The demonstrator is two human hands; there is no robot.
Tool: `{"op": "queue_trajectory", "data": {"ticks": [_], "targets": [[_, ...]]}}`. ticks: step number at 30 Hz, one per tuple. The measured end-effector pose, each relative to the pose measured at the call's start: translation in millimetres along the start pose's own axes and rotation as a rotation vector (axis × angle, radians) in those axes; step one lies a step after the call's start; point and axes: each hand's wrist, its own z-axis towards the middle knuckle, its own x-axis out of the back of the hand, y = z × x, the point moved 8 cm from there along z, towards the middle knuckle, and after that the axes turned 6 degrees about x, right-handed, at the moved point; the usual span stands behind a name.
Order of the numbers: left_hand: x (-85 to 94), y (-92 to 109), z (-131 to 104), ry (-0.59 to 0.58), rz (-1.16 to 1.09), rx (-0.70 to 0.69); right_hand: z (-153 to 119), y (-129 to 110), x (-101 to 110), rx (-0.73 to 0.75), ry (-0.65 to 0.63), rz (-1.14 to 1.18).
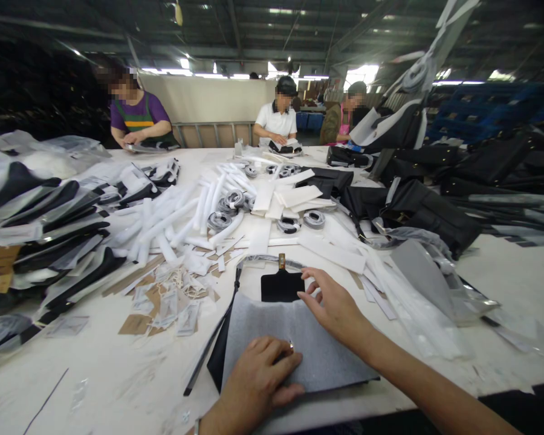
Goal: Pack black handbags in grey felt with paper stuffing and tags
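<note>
A black bag (216,361) lies on the white table in front of me, its front covered by a grey-white foam sheet (330,362). My left hand (265,377) rests on the sheet's lower middle, fingers bent, beside a small shiny metal piece (291,346); whether it pinches anything is hidden. Above the sheet's upper edge stands a black flap (281,286) with a gold-coloured clasp (281,261). My right hand (329,299) is at the flap's right edge, thumb and forefinger apart. A wrapped strap (254,258) arches behind the flap.
White foam tubes (163,226), coiled straps (232,202) and paper tags (156,308) lie beyond and to the left. Wrapped black bags (63,241) are piled at left, more black bags (430,211) at right. Three people work across the table (31,386).
</note>
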Motion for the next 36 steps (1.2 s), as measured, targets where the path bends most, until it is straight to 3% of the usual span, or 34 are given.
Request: {"op": "queue_trajectory", "data": {"ticks": [2,4,6,8,10,12,17,20,23,26,30,33,36], "targets": [[-0.2,-0.4,-0.1,0.012,-0.004,-0.001,18.6,9.2,-7.2,-0.191,0.046,0.267],[-1.0,-1.0,-0.3,0.016,-0.011,0.000,37.3,7.3,-11.4,-0.330,0.191,0.622],[-2.5,-1.9,-0.7,0.008,-0.020,0.005,56.3,-4.5,-10.3,-0.366,0.399,0.952],[-3.8,-3.6,-1.0,-0.006,-0.029,0.020,74.6,-20.9,-6.4,-0.285,0.558,1.154],[-3.2,-4.3,-0.9,-0.009,-0.035,0.026,86.9,-30.9,-3.6,-0.164,0.645,1.207],[-0.8,-3.4,-0.2,0.003,-0.037,0.017,87.6,-21.9,-7.7,-0.125,0.717,1.155],[-2.0,-2.3,1.2,-0.019,-0.056,0.033,64.0,54.4,-39.8,-0.280,0.829,1.054],[-3.4,-6.5,2.3,-0.054,-0.099,0.109,57.5,83.0,-46.2,-0.311,0.892,1.031],[4.8,-12.9,10.9,-0.093,-0.210,0.204,61.6,85.8,-45.6,-0.290,0.887,1.019],[26.3,-27.9,36.0,-0.081,-0.284,0.325,64.0,83.8,-45.8,-0.305,0.866,1.026],[51.6,-68.0,86.3,0.034,-0.043,0.449,63.5,85.7,-48.4,-0.364,0.786,1.036],[39.9,-105.7,110.5,0.023,0.070,0.528,65.0,84.5,-50.5,-0.396,0.644,1.012],[18.1,-129.4,112.6,-0.029,0.109,0.559,66.1,81.7,-54.1,-0.436,0.462,0.949]]}}
